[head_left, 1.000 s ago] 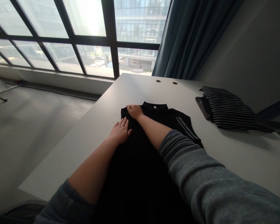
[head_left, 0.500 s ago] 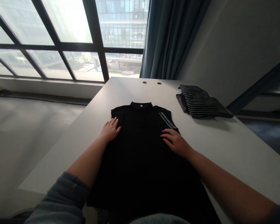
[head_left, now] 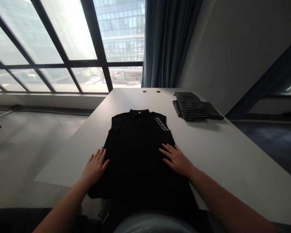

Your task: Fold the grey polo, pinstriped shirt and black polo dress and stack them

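Note:
A black polo shirt (head_left: pixel 138 155) lies spread on the white table (head_left: pixel 223 155), its collar pointing away from me. Two grey stripes mark its right shoulder area, and the sleeves are not spread out to the sides. My left hand (head_left: pixel 96 164) rests on the shirt's left edge with its fingers stretched out. On the right edge, my right hand (head_left: pixel 176 158) lies flat, fingers apart. The shirt's lower end reaches the near table edge, where my body partly hides it.
Folded clothes sit at the table's far right: a black garment with white stripes (head_left: pixel 191 106) on top of dark ones (head_left: pixel 212 111). Two round holes pierce the far end of the table. Beyond are large windows (head_left: pixel 122 32) and a blue curtain (head_left: pixel 161 42).
Both hands have slid down the shirt's sides toward me, from the shoulder area to about mid-body. The camera view has shifted up and slightly right.

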A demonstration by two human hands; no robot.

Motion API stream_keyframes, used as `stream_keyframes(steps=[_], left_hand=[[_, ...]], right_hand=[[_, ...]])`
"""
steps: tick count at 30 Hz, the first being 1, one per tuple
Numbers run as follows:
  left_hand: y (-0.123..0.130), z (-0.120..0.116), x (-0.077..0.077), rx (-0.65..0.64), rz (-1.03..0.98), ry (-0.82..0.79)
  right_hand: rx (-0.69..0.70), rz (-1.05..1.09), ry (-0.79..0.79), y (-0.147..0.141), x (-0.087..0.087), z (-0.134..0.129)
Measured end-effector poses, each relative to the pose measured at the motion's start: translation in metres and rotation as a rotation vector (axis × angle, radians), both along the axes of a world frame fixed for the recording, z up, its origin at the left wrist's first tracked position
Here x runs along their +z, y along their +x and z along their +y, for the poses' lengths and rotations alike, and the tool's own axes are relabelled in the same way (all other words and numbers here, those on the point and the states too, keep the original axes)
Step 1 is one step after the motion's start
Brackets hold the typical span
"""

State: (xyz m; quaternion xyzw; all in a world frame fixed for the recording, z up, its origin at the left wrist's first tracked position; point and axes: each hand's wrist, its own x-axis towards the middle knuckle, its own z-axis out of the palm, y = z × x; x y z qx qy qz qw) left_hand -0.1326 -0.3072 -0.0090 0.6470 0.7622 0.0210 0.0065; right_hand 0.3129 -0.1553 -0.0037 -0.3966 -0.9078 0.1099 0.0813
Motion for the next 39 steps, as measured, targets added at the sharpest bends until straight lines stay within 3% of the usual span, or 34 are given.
stream_keyframes(steps=[3,5,10,13,16,18,20,22,24,28,33,36,39], left_hand=[[0.004,-0.056,-0.008,0.123,0.003,0.078],[0.009,-0.081,-0.008,0.183,-0.006,0.135],[0.032,-0.111,0.017,0.297,-0.03,0.193],[0.039,-0.126,0.03,0.45,-0.045,0.061],[0.038,-0.142,0.023,0.604,-0.36,-0.085],[0.038,-0.149,0.007,0.688,-0.733,-0.003],[0.041,-0.151,-0.012,0.775,-1.132,0.175],[0.046,-0.148,-0.026,0.855,-1.406,0.301],[0.05,-0.144,-0.033,0.874,-1.468,0.355],[0.05,-0.141,-0.03,0.776,-1.345,0.347],[0.046,-0.153,-0.021,0.701,-1.274,0.257],[0.047,-0.161,-0.016,0.681,-1.253,0.178],[0.05,-0.167,-0.01,0.693,-1.26,0.174]], right_hand=[[0.0,-0.002,0.011,0.0,-0.001,0.0],[0.001,-0.006,0.01,0.0,-0.001,0.0],[-0.006,-0.012,0.004,0.0,-0.001,-0.002],[-0.023,-0.014,0.016,0.001,0.0,-0.006],[-0.054,-0.005,0.082,-0.008,0.011,0.003],[-0.032,0.002,0.153,-0.027,0.026,0.023],[0.039,-0.008,0.207,-0.061,0.045,0.052],[0.1,-0.065,0.238,-0.109,0.066,0.085],[0.136,-0.144,0.26,-0.166,0.084,0.117],[0.253,-0.263,0.3,-0.286,0.103,0.161],[0.407,-0.414,0.266,-0.394,0.093,0.195],[0.524,-0.578,0.234,-0.428,0.074,0.215],[0.685,-0.614,0.256,-0.443,0.059,0.229]])
